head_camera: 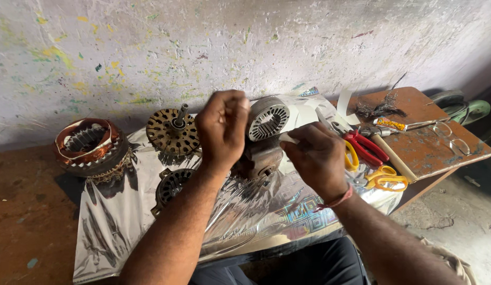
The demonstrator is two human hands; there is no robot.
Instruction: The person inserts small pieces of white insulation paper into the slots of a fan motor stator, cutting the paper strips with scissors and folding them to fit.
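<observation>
Working over a sheet of silver foil (pixel 124 211) spread across a low counter (pixel 435 148), a person steadies a bare motor stator (pixel 267 119) that stands on edge atop a rusty mount (pixel 262 158) near the middle of the counter's back edge, close to a paint-flecked wall (pixel 150 47). The left hand (pixel 223 126) is curled into a closed fist just beside the stator's left face; whether its fingers pinch anything cannot be told from this angle. The right hand (pixel 316 155) has its fingers pressed together on a narrow white strip (pixel 287 138) whose tip meets the lower right rim of the slotted core.

Doing this step well seems to call for keeping the strip flat and in line with a single slot, feeding it slowly so it does not crease, while the other hand holds the core from turning on its mount.

Toward the counter's left edge lies a copper-wound stator (pixel 87 145), with a perforated rotor and shaft (pixel 172 132) beside it and a dark motor cover (pixel 171 187) in front. Near the right edge rest red-handled pliers (pixel 367 148), yellow-handled scissors (pixel 385 179), a wooden-handled hammer (pixel 396 158), spectacles (pixel 451 138) and loose white paper strips (pixel 343 105).
</observation>
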